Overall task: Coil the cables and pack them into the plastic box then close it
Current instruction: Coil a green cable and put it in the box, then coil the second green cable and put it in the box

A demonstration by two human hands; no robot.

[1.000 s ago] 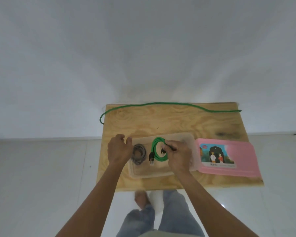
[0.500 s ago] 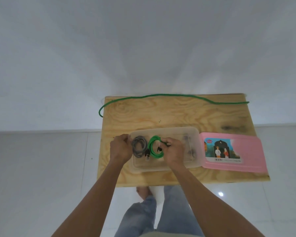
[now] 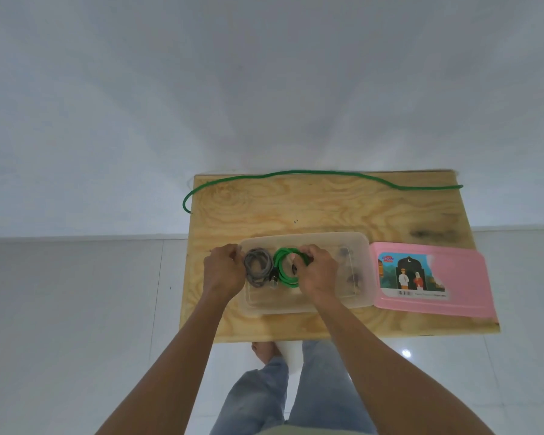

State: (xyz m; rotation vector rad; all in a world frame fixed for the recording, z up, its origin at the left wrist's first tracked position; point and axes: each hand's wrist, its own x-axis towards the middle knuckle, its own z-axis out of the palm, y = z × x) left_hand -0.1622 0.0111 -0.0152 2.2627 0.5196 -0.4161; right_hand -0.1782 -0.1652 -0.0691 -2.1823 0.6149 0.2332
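Clear plastic box [image 3: 355, 246] on wooden tabletop [image 3: 327, 211]. Right hand [image 3: 316, 273] curled around green coiled cable [image 3: 283, 271] inside box, beside grey coil [image 3: 257, 267]. Left hand [image 3: 223, 271] gripping box's left rim. Pink lid [image 3: 459, 277] lying just right; long green cable [image 3: 321, 173] along far edge.

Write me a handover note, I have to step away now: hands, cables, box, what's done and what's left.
Left hand grips the clear box at its left rim. Right hand holds the green coil inside it.
Grey coil already lies in the box beside the green one.
Long green cable lies uncoiled along the table's far edge.
Pink lid lies right of the box.
Left: coil that cable, pack it, close the lid.
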